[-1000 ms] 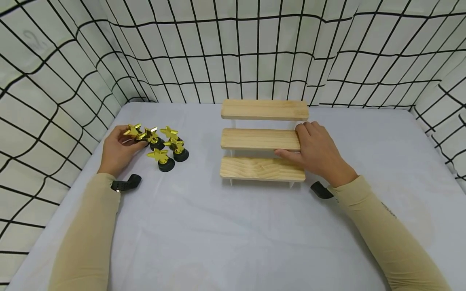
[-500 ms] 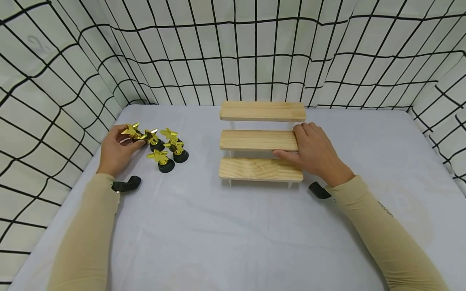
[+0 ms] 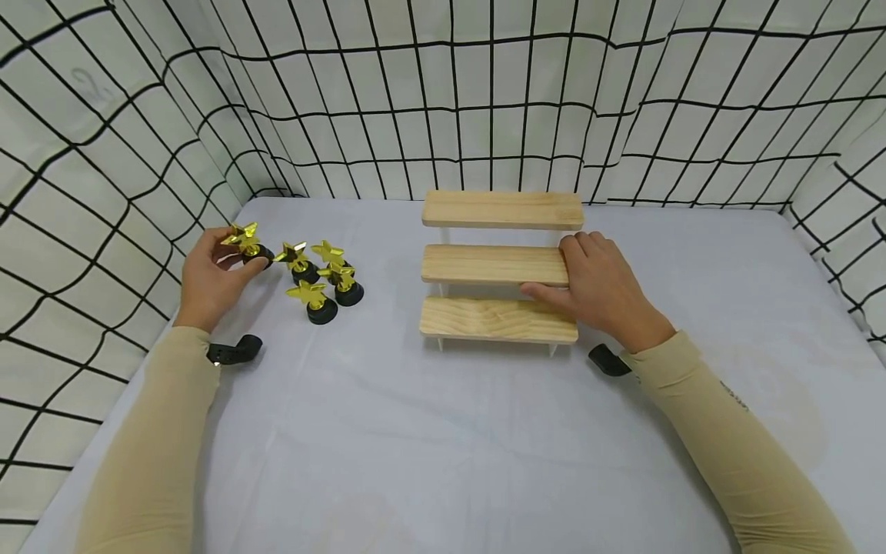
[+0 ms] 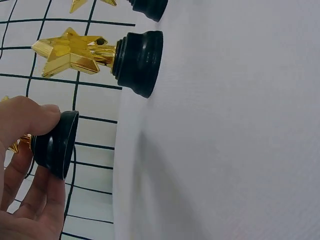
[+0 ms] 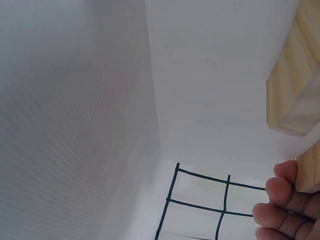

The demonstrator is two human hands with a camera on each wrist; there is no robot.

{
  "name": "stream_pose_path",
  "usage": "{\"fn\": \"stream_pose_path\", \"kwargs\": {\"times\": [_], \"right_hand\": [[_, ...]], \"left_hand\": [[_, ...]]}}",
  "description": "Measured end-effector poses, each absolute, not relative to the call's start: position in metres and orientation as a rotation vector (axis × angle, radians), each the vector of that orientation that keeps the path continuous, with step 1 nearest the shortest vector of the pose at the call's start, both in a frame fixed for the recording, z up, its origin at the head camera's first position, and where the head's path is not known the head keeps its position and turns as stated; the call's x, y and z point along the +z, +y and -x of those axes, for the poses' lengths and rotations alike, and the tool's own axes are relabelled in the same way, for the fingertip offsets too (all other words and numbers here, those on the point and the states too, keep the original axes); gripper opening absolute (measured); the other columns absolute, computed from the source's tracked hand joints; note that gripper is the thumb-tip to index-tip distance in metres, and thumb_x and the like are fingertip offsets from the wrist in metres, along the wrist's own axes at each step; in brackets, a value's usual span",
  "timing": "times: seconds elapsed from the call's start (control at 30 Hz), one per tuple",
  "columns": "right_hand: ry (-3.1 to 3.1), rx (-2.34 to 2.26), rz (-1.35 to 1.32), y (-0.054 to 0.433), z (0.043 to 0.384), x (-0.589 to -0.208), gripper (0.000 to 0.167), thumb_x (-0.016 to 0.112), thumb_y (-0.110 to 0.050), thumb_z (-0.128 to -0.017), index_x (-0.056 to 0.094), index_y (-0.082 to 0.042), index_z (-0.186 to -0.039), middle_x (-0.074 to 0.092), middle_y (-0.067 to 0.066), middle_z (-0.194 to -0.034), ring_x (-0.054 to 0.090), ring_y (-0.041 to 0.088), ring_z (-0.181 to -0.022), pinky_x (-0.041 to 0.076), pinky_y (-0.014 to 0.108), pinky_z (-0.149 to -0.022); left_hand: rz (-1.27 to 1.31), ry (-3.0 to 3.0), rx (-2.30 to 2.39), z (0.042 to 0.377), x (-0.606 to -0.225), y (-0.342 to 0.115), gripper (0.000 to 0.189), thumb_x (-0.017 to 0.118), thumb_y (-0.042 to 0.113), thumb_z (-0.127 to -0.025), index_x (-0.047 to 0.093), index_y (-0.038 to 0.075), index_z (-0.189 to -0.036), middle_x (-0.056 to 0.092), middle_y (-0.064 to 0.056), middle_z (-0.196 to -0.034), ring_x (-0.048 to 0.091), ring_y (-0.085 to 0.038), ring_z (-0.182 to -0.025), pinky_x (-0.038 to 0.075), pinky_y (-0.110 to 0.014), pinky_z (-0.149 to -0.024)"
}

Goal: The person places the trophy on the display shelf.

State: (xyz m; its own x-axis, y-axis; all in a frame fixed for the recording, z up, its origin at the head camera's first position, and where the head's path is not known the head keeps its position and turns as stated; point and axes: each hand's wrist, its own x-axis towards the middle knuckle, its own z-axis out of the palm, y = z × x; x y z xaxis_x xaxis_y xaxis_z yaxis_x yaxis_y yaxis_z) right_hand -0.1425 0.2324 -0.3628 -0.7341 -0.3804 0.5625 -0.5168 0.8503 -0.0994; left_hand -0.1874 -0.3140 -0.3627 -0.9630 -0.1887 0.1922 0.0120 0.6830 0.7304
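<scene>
A small gold star trophy (image 3: 244, 240) with a black base is in my left hand (image 3: 213, 283), which pinches it at the base (image 4: 56, 145). In the left wrist view that base hangs clear of the white cloth. Several like trophies stand in a cluster just right of the hand, one with its star facing front (image 3: 308, 294). A three-tier wooden shelf (image 3: 498, 318) stands mid-table. My right hand (image 3: 604, 286) grips the right end of its middle board (image 3: 490, 264), thumb along the front edge; the right wrist view shows fingertips (image 5: 280, 190) against the board's end.
White cloth covers the table (image 3: 415, 431). A black wire grid (image 3: 455, 108) stands along the back and both sides, close by the left hand. The shelf's top board (image 3: 501, 209) is near the back grid.
My left hand has drawn the pinched trophy left and slightly up, apart from the cluster. The right hand keeps its grip on the middle board, and the shelf has not moved.
</scene>
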Motion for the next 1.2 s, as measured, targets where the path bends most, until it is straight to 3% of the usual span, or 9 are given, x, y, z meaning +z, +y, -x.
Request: {"fn": "stream_pose_path", "kwargs": {"times": [0.2, 0.5, 0.73, 0.93, 1.2], "right_hand": [[-2.472, 0.347, -0.663, 0.233, 0.142, -0.363, 0.102, 0.021, -0.095, -0.086, 0.052, 0.003, -0.087, 0.050, 0.014, -0.072, 0.047, 0.034, -0.066, 0.040, 0.043, -0.060], [-2.473, 0.354, -0.672, 0.234, 0.144, -0.364, 0.101, 0.021, -0.094, -0.086, 0.052, 0.002, -0.087, 0.050, 0.014, -0.071, 0.048, 0.033, -0.065, 0.040, 0.043, -0.059], [-2.480, 0.358, -0.687, 0.236, 0.144, -0.363, 0.091, 0.042, -0.088, -0.089, 0.053, 0.002, -0.089, 0.052, 0.014, -0.073, 0.049, 0.034, -0.068, 0.042, 0.044, -0.061], [-2.495, 0.332, -0.664, 0.235, 0.144, -0.362, 0.101, 0.023, -0.093, -0.087, 0.054, 0.003, -0.090, 0.052, 0.015, -0.074, 0.050, 0.035, -0.068, 0.042, 0.044, -0.062], [-2.492, 0.316, -0.671, 0.235, 0.144, -0.363, 0.100, 0.022, -0.093, -0.088, 0.054, 0.003, -0.089, 0.053, 0.015, -0.074, 0.049, 0.034, -0.067, 0.041, 0.044, -0.061]], "left_hand": [[-0.091, -2.607, -1.136, 0.180, -0.349, -0.312, 0.056, 0.080, 0.024, -0.091, 0.052, 0.016, -0.139, 0.049, 0.029, -0.116, 0.052, 0.009, -0.108, 0.050, -0.008, -0.103], [-0.090, -2.582, -1.110, 0.175, -0.329, -0.300, 0.062, 0.079, 0.020, -0.092, 0.048, 0.012, -0.146, 0.046, 0.032, -0.117, 0.051, 0.008, -0.112, 0.050, -0.023, -0.115], [-0.010, -2.524, -1.123, 0.170, -0.318, -0.287, 0.058, 0.078, 0.015, -0.091, 0.050, 0.016, -0.142, 0.047, 0.028, -0.120, 0.052, 0.007, -0.113, 0.049, -0.012, -0.110], [0.076, -2.444, -1.162, 0.166, -0.309, -0.272, 0.056, 0.077, 0.006, -0.090, 0.053, 0.014, -0.140, 0.048, 0.026, -0.122, 0.053, 0.004, -0.114, 0.049, -0.013, -0.111], [0.218, -2.399, -1.162, 0.162, -0.298, -0.253, 0.057, 0.078, 0.000, -0.088, 0.055, 0.015, -0.137, 0.050, 0.027, -0.121, 0.055, 0.004, -0.116, 0.048, -0.012, -0.111]]}}
